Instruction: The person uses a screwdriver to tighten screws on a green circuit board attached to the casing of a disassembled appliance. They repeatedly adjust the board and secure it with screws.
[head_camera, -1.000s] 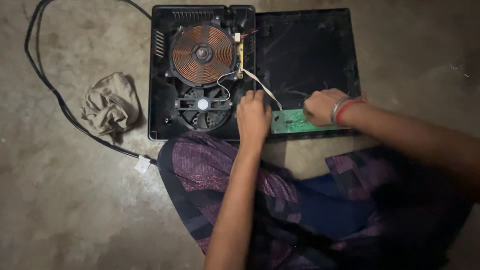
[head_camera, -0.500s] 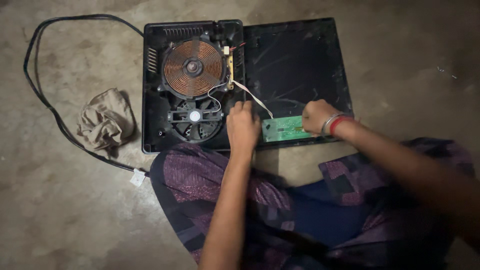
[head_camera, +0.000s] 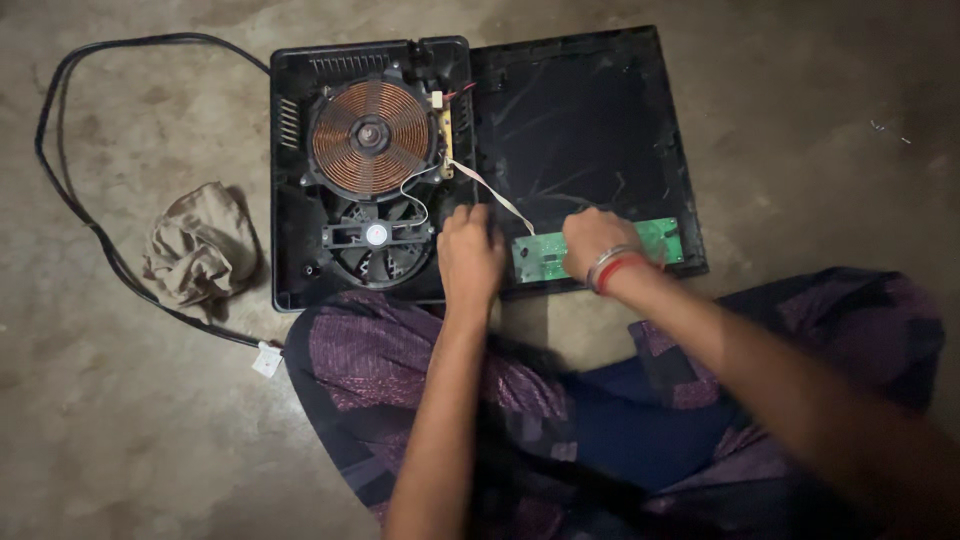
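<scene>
My left hand (head_camera: 470, 255) rests curled at the near edge of the opened induction cooker (head_camera: 370, 170), just beside its fan (head_camera: 376, 240); whether that grip holds anything, I cannot tell. My right hand (head_camera: 592, 243) presses on the green circuit board (head_camera: 600, 250), at the near edge of the black top panel (head_camera: 580, 140) beside the cooker. A crumpled rag (head_camera: 200, 245) lies on the floor (head_camera: 820, 130), left of the cooker.

I look down on an opened cooktop (head_camera: 300, 270) on the floor (head_camera: 120, 420). My left hand (head_camera: 470, 252) rests beside the fan (head_camera: 376, 238); my right hand (head_camera: 592, 240) covers the green board (head_camera: 668, 238). A rag (head_camera: 200, 245) lies left.
</scene>
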